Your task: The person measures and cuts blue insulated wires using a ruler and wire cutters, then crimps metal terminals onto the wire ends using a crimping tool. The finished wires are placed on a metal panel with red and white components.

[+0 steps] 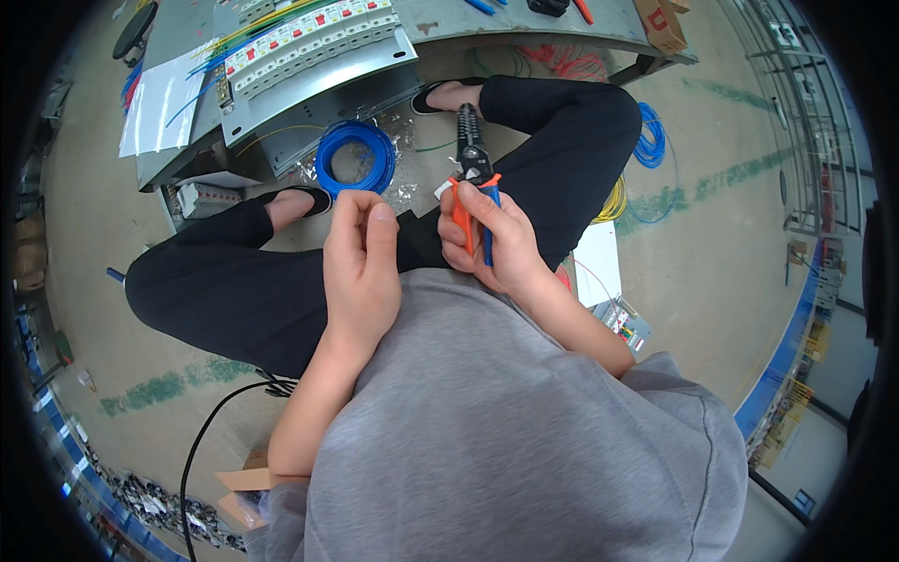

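My right hand (496, 234) is wrapped round a wire stripper (472, 155) with one orange and one blue handle. Its black jaws point away from me, over the space between my knees. A small white piece shows beside the tool's orange handle. To the left, my left hand (361, 267) is raised in front of my lap, fingers curled in and thumb close to the index finger. Whatever it may pinch is hidden. The two hands are apart.
Ahead, a metal bench (440, 28) carries a row of circuit breakers (314, 42) on a metal panel, with coloured wires. A blue wire coil (328, 164) lies on the floor between my feet. Another blue coil (651, 140) and a yellow coil (613, 201) lie at right.
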The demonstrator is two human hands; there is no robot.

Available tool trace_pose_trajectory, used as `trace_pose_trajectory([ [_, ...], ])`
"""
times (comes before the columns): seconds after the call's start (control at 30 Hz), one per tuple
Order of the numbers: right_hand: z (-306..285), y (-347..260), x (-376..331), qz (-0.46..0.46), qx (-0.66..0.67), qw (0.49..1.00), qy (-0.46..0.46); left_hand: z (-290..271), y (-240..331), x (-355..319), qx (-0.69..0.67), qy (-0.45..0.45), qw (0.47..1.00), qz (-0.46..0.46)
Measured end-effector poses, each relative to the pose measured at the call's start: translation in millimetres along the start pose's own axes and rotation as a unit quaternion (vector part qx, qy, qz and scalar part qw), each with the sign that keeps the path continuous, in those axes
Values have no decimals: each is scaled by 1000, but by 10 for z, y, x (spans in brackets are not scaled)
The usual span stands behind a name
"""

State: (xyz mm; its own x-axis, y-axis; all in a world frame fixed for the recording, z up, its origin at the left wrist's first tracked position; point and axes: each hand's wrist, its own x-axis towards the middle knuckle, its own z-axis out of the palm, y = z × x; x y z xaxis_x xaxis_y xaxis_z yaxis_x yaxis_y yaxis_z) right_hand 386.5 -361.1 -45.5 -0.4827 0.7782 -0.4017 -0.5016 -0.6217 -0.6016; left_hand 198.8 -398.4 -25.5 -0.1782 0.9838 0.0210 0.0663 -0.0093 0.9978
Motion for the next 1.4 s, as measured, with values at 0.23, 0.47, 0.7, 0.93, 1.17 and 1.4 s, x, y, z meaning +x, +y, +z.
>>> trace_pose_trajectory([
  [0.23,191,-30,-26,11,51,992,-115,50,111,57,-83,-38,994,-61],
  [0.47,-141,6,25,95,122,957,-247,-15,-60,109,-15,-57,998,16],
  [0.7,29,16,-15,111,129,963,-209,1,84,109,-49,-68,995,-54],
  [0.93,-44,35,26,129,123,949,-260,-31,66,124,-79,-79,992,-60],
  [1.17,-58,86,-30,109,124,955,-245,-11,109,58,-163,-65,979,-105],
  [1.4,-127,109,1,135,112,955,-238,-23,-23,44,-179,-63,979,-76],
])
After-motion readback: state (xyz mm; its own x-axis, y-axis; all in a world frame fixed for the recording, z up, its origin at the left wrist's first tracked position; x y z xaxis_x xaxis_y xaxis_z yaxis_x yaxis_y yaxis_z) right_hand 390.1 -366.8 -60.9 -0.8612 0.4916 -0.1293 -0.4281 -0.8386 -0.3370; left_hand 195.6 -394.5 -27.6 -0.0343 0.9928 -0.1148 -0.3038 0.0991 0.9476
